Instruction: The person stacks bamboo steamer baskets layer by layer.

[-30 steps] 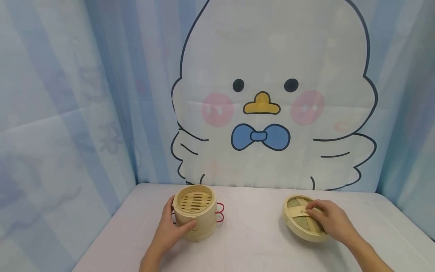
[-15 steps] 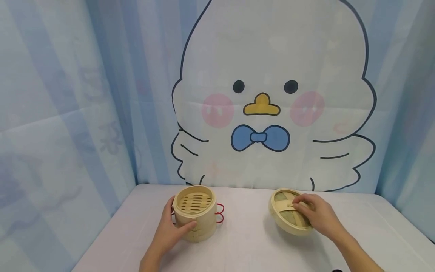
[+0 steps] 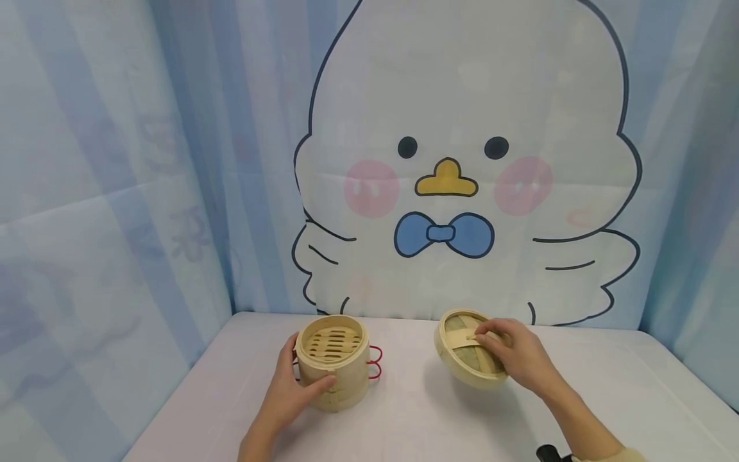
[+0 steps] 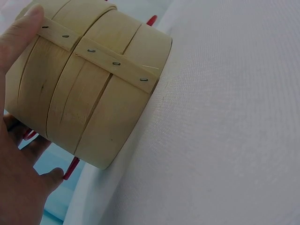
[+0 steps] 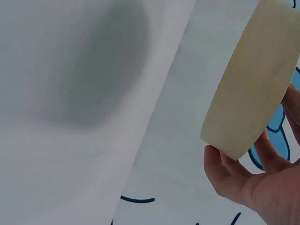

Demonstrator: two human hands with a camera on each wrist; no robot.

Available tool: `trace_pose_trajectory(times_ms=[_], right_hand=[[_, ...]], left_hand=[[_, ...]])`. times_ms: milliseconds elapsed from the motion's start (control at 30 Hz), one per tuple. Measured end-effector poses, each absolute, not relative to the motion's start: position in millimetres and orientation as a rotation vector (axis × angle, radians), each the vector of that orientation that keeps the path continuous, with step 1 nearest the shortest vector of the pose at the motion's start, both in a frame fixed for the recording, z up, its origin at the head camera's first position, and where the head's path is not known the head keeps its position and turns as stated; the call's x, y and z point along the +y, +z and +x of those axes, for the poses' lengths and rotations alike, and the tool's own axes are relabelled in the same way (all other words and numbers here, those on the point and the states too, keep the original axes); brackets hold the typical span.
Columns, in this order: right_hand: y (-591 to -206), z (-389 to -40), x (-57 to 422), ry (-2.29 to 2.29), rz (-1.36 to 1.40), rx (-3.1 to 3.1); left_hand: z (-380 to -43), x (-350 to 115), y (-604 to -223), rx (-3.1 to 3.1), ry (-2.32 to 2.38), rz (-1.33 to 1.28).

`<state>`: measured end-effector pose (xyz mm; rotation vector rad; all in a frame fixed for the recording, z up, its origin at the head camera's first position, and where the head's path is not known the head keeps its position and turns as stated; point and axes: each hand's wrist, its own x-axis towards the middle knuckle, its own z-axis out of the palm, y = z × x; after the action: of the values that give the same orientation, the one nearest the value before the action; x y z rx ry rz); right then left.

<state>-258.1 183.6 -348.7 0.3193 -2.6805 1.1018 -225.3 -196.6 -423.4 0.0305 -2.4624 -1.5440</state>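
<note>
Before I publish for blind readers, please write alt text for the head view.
A person's left hand grips a stacked bamboo steamer on a white table, while the right hand holds a tilted bamboo lid above the table. Behind is a cartoon bird in a blue bow tie.

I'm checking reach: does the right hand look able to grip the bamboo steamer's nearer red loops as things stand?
Probably not: the right hand holds the bamboo steamer lid, which is between it and the red loops. Otherwise the way looks free.
</note>
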Motion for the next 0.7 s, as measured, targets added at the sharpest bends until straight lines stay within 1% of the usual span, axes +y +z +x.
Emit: trace_pose_trajectory(times_ms=[700], right_hand=[[-339.7, -265.2, 144.2, 1.224, 0.399, -2.598]], left_hand=[[-223.4, -194.6, -420.9, -2.469, -1.514, 0.022]])
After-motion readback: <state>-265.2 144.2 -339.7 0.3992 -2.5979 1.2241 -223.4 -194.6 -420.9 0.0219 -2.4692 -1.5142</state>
